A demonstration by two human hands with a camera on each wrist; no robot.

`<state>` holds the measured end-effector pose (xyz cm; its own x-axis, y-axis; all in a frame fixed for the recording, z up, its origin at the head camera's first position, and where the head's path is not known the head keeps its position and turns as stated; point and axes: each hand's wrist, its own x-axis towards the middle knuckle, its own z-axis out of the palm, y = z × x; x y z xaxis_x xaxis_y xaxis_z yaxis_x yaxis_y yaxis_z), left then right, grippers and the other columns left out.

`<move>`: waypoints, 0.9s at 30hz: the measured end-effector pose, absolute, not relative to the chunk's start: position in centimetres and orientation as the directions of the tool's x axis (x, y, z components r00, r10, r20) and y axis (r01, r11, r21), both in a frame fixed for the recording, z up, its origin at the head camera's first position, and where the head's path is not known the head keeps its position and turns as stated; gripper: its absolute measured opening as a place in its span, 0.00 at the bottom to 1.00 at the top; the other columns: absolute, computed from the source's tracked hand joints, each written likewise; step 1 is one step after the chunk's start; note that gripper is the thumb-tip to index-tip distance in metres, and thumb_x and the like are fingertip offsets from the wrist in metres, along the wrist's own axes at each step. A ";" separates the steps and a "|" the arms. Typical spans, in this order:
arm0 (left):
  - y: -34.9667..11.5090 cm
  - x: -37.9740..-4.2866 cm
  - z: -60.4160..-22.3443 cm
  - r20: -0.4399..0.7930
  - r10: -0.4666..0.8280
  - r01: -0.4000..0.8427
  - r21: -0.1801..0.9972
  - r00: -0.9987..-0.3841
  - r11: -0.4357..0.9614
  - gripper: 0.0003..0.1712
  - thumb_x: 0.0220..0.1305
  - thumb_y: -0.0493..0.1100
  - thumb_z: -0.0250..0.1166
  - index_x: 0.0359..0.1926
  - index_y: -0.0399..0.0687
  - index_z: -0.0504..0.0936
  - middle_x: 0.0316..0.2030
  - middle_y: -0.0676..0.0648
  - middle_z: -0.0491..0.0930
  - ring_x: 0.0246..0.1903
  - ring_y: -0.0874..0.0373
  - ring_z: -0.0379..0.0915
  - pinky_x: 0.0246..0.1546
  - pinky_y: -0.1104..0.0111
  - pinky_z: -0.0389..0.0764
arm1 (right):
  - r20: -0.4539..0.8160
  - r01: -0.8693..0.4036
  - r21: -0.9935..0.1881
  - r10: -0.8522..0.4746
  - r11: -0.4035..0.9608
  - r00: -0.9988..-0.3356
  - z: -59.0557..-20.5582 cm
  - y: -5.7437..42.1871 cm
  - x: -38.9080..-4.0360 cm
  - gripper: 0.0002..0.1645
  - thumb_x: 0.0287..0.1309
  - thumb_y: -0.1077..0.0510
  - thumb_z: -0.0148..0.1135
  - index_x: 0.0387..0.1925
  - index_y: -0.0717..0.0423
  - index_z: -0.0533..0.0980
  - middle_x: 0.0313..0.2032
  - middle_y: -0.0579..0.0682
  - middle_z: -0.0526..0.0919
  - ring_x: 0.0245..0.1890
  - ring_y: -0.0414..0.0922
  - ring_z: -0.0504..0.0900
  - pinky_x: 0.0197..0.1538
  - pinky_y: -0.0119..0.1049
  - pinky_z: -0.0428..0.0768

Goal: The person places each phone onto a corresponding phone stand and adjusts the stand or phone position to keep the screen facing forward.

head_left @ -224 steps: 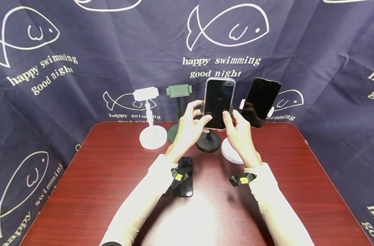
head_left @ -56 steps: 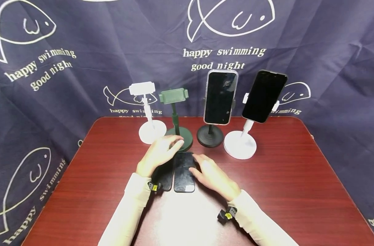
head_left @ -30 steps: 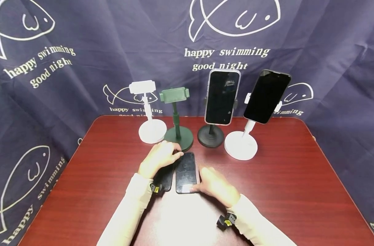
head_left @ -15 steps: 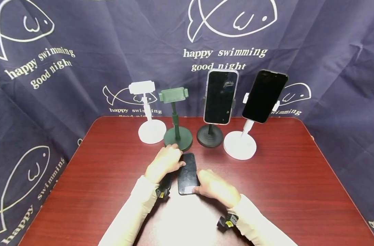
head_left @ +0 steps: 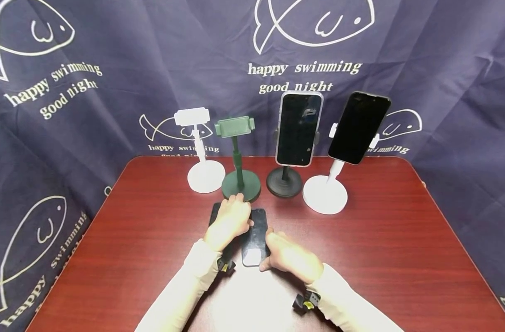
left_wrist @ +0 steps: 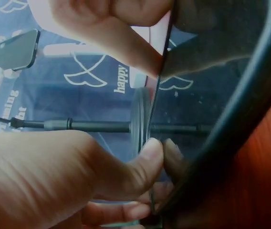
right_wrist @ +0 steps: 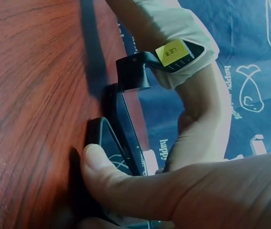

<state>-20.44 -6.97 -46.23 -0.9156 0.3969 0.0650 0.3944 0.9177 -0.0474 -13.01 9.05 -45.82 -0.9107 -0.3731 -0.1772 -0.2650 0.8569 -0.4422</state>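
A black smartphone (head_left: 254,240) is between my two hands near the table's middle, its glossy screen facing up. My left hand (head_left: 230,219) pinches its far left side; in the left wrist view the thumb (left_wrist: 150,155) presses the rim with the fingers beyond it. Gripping its right side is my right hand (head_left: 291,253); the right wrist view has that thumb (right_wrist: 99,160) on the near corner, where a dark shadow lies on the wood beneath. A second dark phone (head_left: 214,212) lies on the table, mostly covered by my left hand and wrist.
Behind my hands stand a white phone stand (head_left: 205,176), a green one (head_left: 240,184), a black one (head_left: 283,183) and another white one (head_left: 324,196). The black stand bears a clear-cased phone (head_left: 299,129), the right white one a tilted black phone (head_left: 359,129). A printed cloth (head_left: 219,50) hangs behind.
The clear-cased phone stays on the black stand after both hands left it. My hands came down to the table phone; the right thumb slid to its near corner, and the phone shifted slightly right and nearer.
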 end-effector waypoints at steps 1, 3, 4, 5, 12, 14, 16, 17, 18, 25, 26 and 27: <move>-7.0 -20.5 -46.1 0.064 0.402 0.400 -0.042 -0.913 0.915 0.22 0.48 0.56 0.74 0.38 0.46 0.84 0.41 0.43 0.75 0.41 0.45 0.74 0.40 0.53 0.74 | -0.177 -0.259 -0.447 -0.368 0.856 -0.913 -45.8 9.1 -13.1 0.37 0.23 0.51 0.84 0.37 0.59 0.73 0.25 0.50 0.76 0.32 0.45 0.79 0.38 0.41 0.77; -7.2 -20.7 -45.8 0.060 0.418 0.417 -0.029 -0.906 0.908 0.22 0.47 0.56 0.74 0.37 0.45 0.84 0.40 0.43 0.76 0.41 0.44 0.74 0.40 0.53 0.74 | -0.182 -0.243 -0.456 -0.356 0.857 -0.916 -45.8 9.1 -13.1 0.38 0.21 0.51 0.84 0.38 0.58 0.73 0.26 0.49 0.77 0.33 0.45 0.79 0.38 0.40 0.76; -7.3 -20.9 -45.5 0.061 0.427 0.427 -0.015 -0.902 0.904 0.22 0.47 0.56 0.75 0.37 0.45 0.84 0.39 0.43 0.77 0.41 0.44 0.74 0.40 0.53 0.73 | -0.183 -0.233 -0.465 -0.350 0.854 -0.919 -45.8 9.2 -13.1 0.40 0.21 0.51 0.85 0.39 0.59 0.73 0.27 0.49 0.77 0.33 0.45 0.79 0.39 0.40 0.76; -7.5 -21.1 -45.3 0.063 0.434 0.435 0.007 -0.899 0.900 0.22 0.46 0.56 0.76 0.36 0.46 0.84 0.38 0.43 0.77 0.41 0.44 0.73 0.40 0.52 0.73 | -0.181 -0.225 -0.476 -0.345 0.850 -0.921 -45.8 9.2 -13.1 0.41 0.20 0.51 0.85 0.40 0.59 0.72 0.28 0.50 0.78 0.33 0.44 0.79 0.39 0.41 0.77; -9.2 -22.2 -43.6 0.028 0.426 0.411 0.325 -0.904 0.851 0.20 0.41 0.52 0.80 0.32 0.51 0.81 0.29 0.54 0.81 0.35 0.54 0.78 0.42 0.59 0.75 | -0.171 -0.196 -0.482 -0.311 0.854 -0.935 -45.6 9.5 -13.2 0.48 0.20 0.47 0.85 0.47 0.58 0.69 0.30 0.50 0.81 0.33 0.45 0.81 0.38 0.43 0.77; -9.5 -22.3 -43.4 0.008 0.431 0.397 0.407 -0.902 0.823 0.20 0.42 0.50 0.80 0.31 0.51 0.78 0.28 0.55 0.80 0.31 0.59 0.77 0.40 0.65 0.76 | -0.182 -0.186 -0.470 -0.300 0.863 -0.936 -45.6 9.5 -13.2 0.49 0.21 0.46 0.85 0.47 0.57 0.69 0.29 0.49 0.80 0.33 0.45 0.80 0.36 0.43 0.77; -9.8 -22.4 -43.4 -0.017 0.442 0.379 0.483 -0.897 0.789 0.19 0.43 0.47 0.80 0.32 0.50 0.77 0.27 0.55 0.79 0.26 0.62 0.76 0.33 0.69 0.78 | -0.180 -0.188 -0.463 -0.299 0.866 -0.937 -45.7 9.6 -13.1 0.50 0.21 0.44 0.85 0.48 0.58 0.69 0.29 0.49 0.80 0.32 0.45 0.80 0.35 0.44 0.76; -9.9 -22.4 -43.4 -0.031 0.445 0.363 0.530 -0.895 0.767 0.19 0.43 0.46 0.79 0.32 0.49 0.77 0.26 0.54 0.80 0.23 0.63 0.77 0.30 0.70 0.79 | -0.179 -0.189 -0.466 -0.302 0.864 -0.936 -45.7 9.6 -13.1 0.50 0.21 0.44 0.85 0.48 0.58 0.68 0.29 0.49 0.80 0.31 0.45 0.80 0.35 0.44 0.76; -10.0 -22.4 -43.4 -0.044 0.454 0.350 0.571 -0.890 0.743 0.19 0.44 0.45 0.79 0.34 0.48 0.78 0.26 0.53 0.81 0.20 0.63 0.77 0.27 0.70 0.79 | -0.176 -0.191 -0.475 -0.306 0.859 -0.936 -45.7 9.6 -13.1 0.49 0.21 0.45 0.85 0.48 0.57 0.69 0.29 0.49 0.80 0.31 0.45 0.80 0.35 0.44 0.76; -10.4 -22.5 -43.5 -0.066 0.476 0.262 0.765 -0.877 0.588 0.13 0.50 0.39 0.74 0.39 0.47 0.84 0.29 0.48 0.86 0.12 0.58 0.79 0.19 0.63 0.82 | -0.166 -0.205 -0.542 -0.343 0.815 -0.925 -45.9 9.7 -13.6 0.38 0.28 0.46 0.83 0.44 0.51 0.73 0.30 0.47 0.82 0.32 0.42 0.79 0.36 0.42 0.76; -10.4 -22.5 -43.5 -0.061 0.470 0.247 0.787 -0.880 0.565 0.12 0.50 0.38 0.74 0.38 0.46 0.84 0.29 0.48 0.86 0.13 0.57 0.79 0.20 0.61 0.82 | -0.161 -0.210 -0.553 -0.350 0.806 -0.923 -45.9 9.7 -13.7 0.35 0.31 0.46 0.82 0.43 0.51 0.74 0.30 0.46 0.82 0.32 0.42 0.79 0.37 0.41 0.76; -10.5 -22.5 -43.5 -0.055 0.465 0.232 0.811 -0.884 0.538 0.11 0.50 0.37 0.73 0.38 0.45 0.84 0.29 0.47 0.86 0.13 0.57 0.80 0.20 0.59 0.83 | -0.153 -0.218 -0.566 -0.361 0.795 -0.920 -45.9 9.8 -13.9 0.31 0.34 0.46 0.80 0.41 0.50 0.75 0.30 0.45 0.82 0.32 0.42 0.79 0.38 0.41 0.76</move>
